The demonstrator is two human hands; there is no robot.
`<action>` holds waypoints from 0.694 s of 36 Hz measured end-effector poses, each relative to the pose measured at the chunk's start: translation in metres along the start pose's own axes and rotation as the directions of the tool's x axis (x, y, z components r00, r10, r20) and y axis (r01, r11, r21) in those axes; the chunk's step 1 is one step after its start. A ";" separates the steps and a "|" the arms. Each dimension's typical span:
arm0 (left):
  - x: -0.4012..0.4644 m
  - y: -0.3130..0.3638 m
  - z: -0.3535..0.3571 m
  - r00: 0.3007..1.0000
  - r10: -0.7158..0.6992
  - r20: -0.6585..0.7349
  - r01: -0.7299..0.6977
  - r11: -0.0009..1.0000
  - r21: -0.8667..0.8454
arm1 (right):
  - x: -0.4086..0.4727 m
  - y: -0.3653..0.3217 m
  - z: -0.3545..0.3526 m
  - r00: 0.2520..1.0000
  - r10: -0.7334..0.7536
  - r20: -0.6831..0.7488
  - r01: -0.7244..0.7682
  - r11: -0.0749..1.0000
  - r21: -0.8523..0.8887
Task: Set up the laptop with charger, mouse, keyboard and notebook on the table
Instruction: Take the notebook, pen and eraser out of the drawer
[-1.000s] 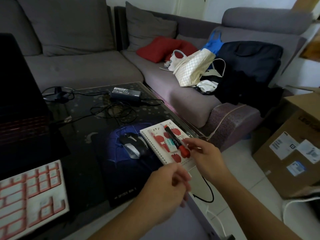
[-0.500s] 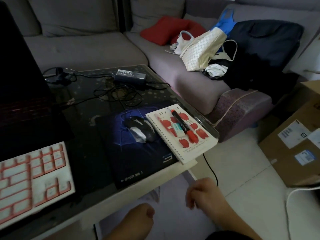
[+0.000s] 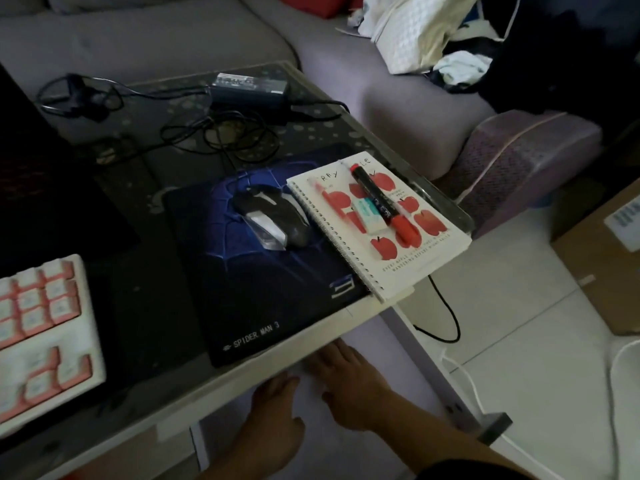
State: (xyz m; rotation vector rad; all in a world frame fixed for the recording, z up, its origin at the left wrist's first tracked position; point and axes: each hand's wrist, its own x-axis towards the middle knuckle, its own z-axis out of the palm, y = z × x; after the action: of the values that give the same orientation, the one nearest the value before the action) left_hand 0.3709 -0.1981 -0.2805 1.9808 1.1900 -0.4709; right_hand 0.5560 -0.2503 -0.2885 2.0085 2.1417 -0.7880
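White lettering "SPIDER MAN 3" marks the mouse pad point(image 3: 263, 271) under the mouse point(image 3: 273, 216). Beside it, your apple-print notebook point(image 3: 398, 251) at the table point(image 3: 214, 386) corner carries a red marker point(image 3: 381, 199) and eraser point(image 3: 369, 213). Charger point(image 3: 249, 86) far side, keyboard point(image 3: 45, 334) left. Your left hand point(image 3: 273, 410) and right hand point(image 3: 349, 379) hang below the edge, fingers loose, holding nothing.

Dim, soft motion blur; edges bend outward.

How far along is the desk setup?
Mostly laid out: mouse on the mousepad, notebook with marker at the table edge, keyboard and charger on the table. Both hands, left and right, hold nothing below the table edge. Charger connection unclear.
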 end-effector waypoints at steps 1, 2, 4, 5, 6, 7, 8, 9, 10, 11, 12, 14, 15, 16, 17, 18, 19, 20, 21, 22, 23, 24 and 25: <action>0.000 -0.001 0.002 0.999 0.010 -0.050 -0.009 1.000 0.004 | -0.001 -0.001 0.003 0.999 -0.013 -0.035 0.014 0.999 0.031; 0.001 -0.002 0.005 0.995 0.020 -0.101 -0.018 1.000 0.018 | -0.003 0.000 0.006 0.997 -0.026 -0.067 0.031 0.998 0.064; 0.002 -0.003 0.013 0.984 0.044 -0.172 -0.033 0.997 0.065 | -0.009 0.000 0.013 0.992 -0.046 -0.116 0.058 0.993 0.102; 0.002 -0.003 0.017 0.982 0.052 -0.179 -0.039 0.996 0.075 | -0.012 -0.001 0.016 0.989 -0.049 -0.136 0.064 0.991 0.114; 0.001 -0.002 0.022 0.985 0.057 -0.166 -0.045 0.996 0.078 | -0.015 -0.001 0.019 0.989 -0.042 -0.143 0.060 0.991 0.123; 0.000 -0.001 0.027 0.988 0.067 -0.139 -0.054 0.994 0.094 | -0.017 -0.001 0.021 0.990 -0.025 -0.137 0.042 0.991 0.128; -0.001 0.001 0.032 0.990 0.085 -0.110 -0.071 0.990 0.120 | -0.018 0.000 0.023 0.992 -0.001 -0.128 0.018 0.991 0.130; -0.002 0.002 0.037 0.991 0.103 -0.090 -0.090 0.986 0.138 | -0.019 0.000 0.023 0.993 0.025 -0.116 -0.011 0.993 0.121; -0.002 0.003 0.041 0.990 0.114 -0.080 -0.102 0.985 0.137 | -0.019 0.001 0.022 0.992 0.047 -0.114 -0.035 0.994 0.106; -0.004 0.005 0.044 0.990 0.118 -0.079 -0.108 0.986 0.127 | -0.019 0.000 0.022 0.992 0.070 -0.106 -0.060 0.994 0.091; -0.004 0.005 0.046 0.990 0.117 -0.078 -0.107 0.988 0.112 | -0.019 0.000 0.021 0.991 0.094 -0.098 -0.086 0.993 0.079; -0.005 0.006 0.046 0.991 0.104 -0.084 -0.099 0.993 0.059 | -0.018 -0.002 0.021 0.988 0.136 -0.080 -0.131 0.990 0.058; -0.006 0.005 0.046 0.991 0.096 -0.096 -0.094 0.995 0.027 | -0.018 -0.003 0.019 0.986 0.149 -0.071 -0.145 0.988 0.055; -0.006 0.005 0.045 0.990 0.089 -0.109 -0.089 0.996 0.000 | -0.018 -0.004 0.017 0.986 0.157 -0.059 -0.153 0.986 0.061; -0.006 0.005 0.044 0.989 0.086 -0.123 -0.089 0.996 -0.021 | -0.018 -0.004 0.016 0.986 0.159 -0.054 -0.155 0.985 0.082; -0.005 0.005 0.044 0.987 0.088 -0.137 -0.095 0.995 -0.042 | -0.018 -0.003 0.014 0.985 0.166 -0.039 -0.160 0.980 0.120; -0.005 0.006 0.043 0.985 0.088 -0.148 -0.100 0.992 -0.072 | -0.018 -0.002 0.011 0.985 0.173 -0.022 -0.167 0.972 0.166; -0.005 0.007 0.041 0.986 0.073 -0.152 -0.092 0.989 -0.119 | -0.019 -0.001 0.009 0.984 0.180 -0.018 -0.172 0.962 0.210; -0.006 0.009 0.039 0.988 0.045 -0.149 -0.071 0.981 -0.179 | -0.019 0.001 0.005 0.981 0.193 -0.026 -0.180 0.950 0.256; -0.007 0.012 0.035 0.989 0.014 -0.147 -0.050 0.968 -0.246 | -0.020 0.002 0.001 0.976 0.215 -0.040 -0.193 0.931 0.309; -0.008 0.015 0.032 0.988 -0.018 -0.155 -0.033 0.946 -0.322 | -0.022 0.002 -0.004 0.969 0.243 -0.041 -0.212 0.907 0.364; -0.009 0.018 0.028 0.985 -0.048 -0.166 -0.023 0.916 -0.400 | -0.024 0.002 -0.008 0.963 0.268 -0.039 -0.228 0.878 0.420; -0.010 0.022 0.025 0.984 -0.082 -0.158 -0.006 0.870 -0.492 | -0.026 0.001 -0.013 0.958 0.285 -0.031 -0.237 0.848 0.474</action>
State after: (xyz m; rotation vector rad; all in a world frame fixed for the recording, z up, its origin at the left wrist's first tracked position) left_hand 0.3864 -0.2291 -0.2813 1.5766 1.3052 0.0014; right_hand 0.5635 -0.2680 -0.2672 2.5495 1.7799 -1.2753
